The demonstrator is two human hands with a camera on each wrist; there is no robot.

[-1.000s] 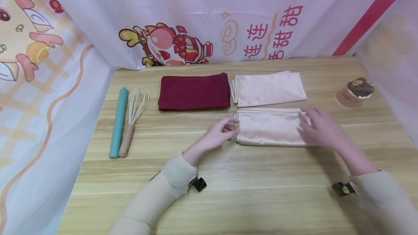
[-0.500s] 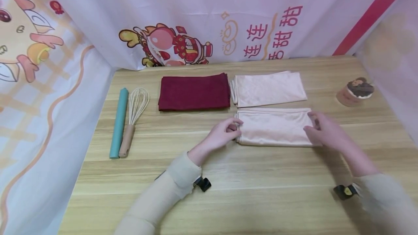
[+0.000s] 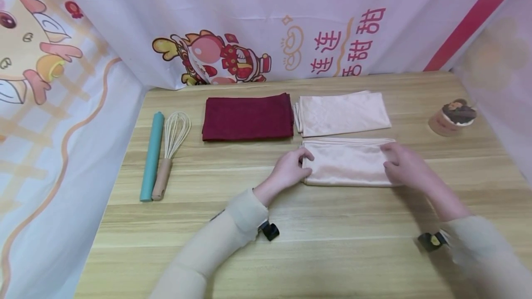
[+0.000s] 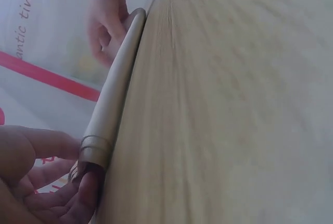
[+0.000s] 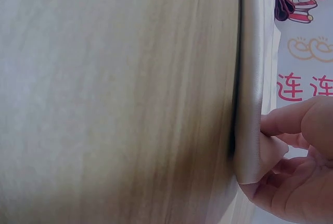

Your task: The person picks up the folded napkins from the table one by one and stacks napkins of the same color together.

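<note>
A folded pale pink satin cloth (image 3: 347, 163) lies on the table in front of the person. At its left end the left hand (image 3: 289, 167) grips the folded layers, thumb on top and fingertips tucked beneath, as the left wrist view shows. The right hand (image 3: 407, 165) pinches the opposite end; in the right wrist view the thumb presses on the cloth (image 5: 250, 78) while the other fingers curl under its edge. Right behind lies a second folded pale pink cloth (image 3: 342, 114). To that one's left is a folded dark red cloth (image 3: 248, 118).
A teal rolling pin (image 3: 151, 157) and a whisk with a wooden handle (image 3: 162, 179) lie side by side at the left of the wooden table (image 3: 332, 262). A small cup (image 3: 450, 118) with a dark decorated top stands at the back right. Printed curtains (image 3: 249, 13) hang behind.
The left hand has moved right onto the near cloth's left end and taken hold of it. The right hand has closed its fingers on the right end.
</note>
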